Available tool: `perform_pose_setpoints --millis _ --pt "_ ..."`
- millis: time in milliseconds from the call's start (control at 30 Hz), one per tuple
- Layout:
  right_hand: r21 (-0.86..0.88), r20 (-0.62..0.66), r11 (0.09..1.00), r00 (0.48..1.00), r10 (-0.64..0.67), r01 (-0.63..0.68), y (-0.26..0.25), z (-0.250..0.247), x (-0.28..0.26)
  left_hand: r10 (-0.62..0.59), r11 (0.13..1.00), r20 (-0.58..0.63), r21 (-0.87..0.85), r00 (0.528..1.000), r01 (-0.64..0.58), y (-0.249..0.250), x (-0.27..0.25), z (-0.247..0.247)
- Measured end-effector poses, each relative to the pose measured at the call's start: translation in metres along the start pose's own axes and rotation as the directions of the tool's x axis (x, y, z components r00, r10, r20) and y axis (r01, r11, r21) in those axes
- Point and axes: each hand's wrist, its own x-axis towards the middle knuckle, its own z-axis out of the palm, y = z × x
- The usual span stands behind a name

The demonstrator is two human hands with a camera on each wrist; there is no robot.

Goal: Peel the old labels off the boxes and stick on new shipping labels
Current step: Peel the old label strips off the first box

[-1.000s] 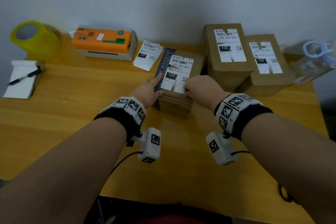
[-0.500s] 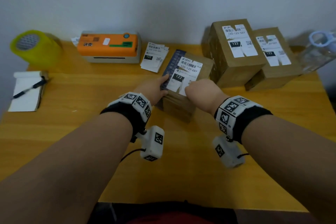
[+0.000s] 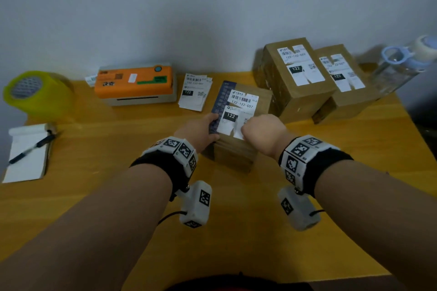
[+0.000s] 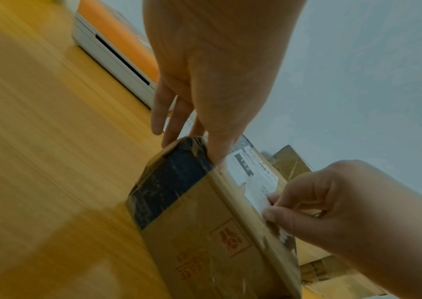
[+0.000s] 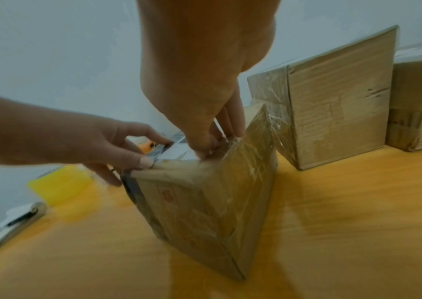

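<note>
Old label (image 3: 234,113) sits on top of the near box (image 3: 236,149), centre of the tabletop (image 3: 118,196). Right hand (image 3: 261,131) pinches the label's near edge between thumb and fingers (image 4: 281,199). Left hand (image 3: 201,131) grips the box's left edge, thumb on top, fingers down the side.

Risks, as judged:
- Label already looks torn into strips; a fast or steep pull may tear it again and leave scraps stuck.
- Clear tape wrap on the box may lift with the paper.
- If the left hand slackens, the box may slide or tip.

Surface: yellow wood-grain tabletop, smooth, against a plain pale wall. Far right: two more boxes (image 3: 314,78), labels partly torn. Spare labels (image 3: 195,93) and orange printer (image 3: 136,82) far left of centre.
</note>
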Motion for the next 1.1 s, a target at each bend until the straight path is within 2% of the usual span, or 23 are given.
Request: perform_pose_setpoints --millis 367,500,667,767,833,900,1033,1100 --pt "-0.048 0.037 0.998 0.999 -0.026 0.027 -0.003 -0.006 0.001 0.043 0.999 -0.002 0.011 0.999 -0.043 -0.002 -0.001 -0.005" --pt "-0.048 0.066 0.999 0.998 0.006 -0.003 -0.007 -0.004 -0.004 0.049 0.999 -0.013 0.008 0.999 -0.049 -0.002 -0.003 -0.004" --pt "-0.024 0.037 0.999 0.999 0.032 -0.031 -0.009 0.006 -0.006 0.063 0.998 -0.015 -0.005 0.998 -0.063 -0.003 -0.004 -0.003" --pt "0.129 -0.092 0.988 0.991 0.101 -0.088 0.001 0.013 0.001 0.057 0.998 -0.011 -0.029 0.998 -0.057 -0.006 -0.005 -0.001" --pt "0.349 -0.180 0.932 0.968 0.174 -0.103 0.013 0.019 0.006 0.053 0.997 -0.002 -0.060 0.999 -0.053 -0.010 -0.006 -0.001" --pt "0.463 -0.201 0.881 0.956 0.214 -0.099 0.020 0.026 0.007 0.056 0.996 0.007 -0.074 0.998 -0.056 -0.013 -0.008 -0.004" --pt "0.499 -0.054 0.839 0.959 0.279 -0.216 0.022 0.036 0.003 0.042 0.990 0.007 -0.139 0.999 -0.040 -0.020 -0.009 -0.013" --pt "0.514 -0.013 0.827 0.962 0.273 -0.228 0.020 0.039 0.001 -0.074 0.970 0.039 -0.229 0.996 0.081 -0.026 -0.008 -0.015"
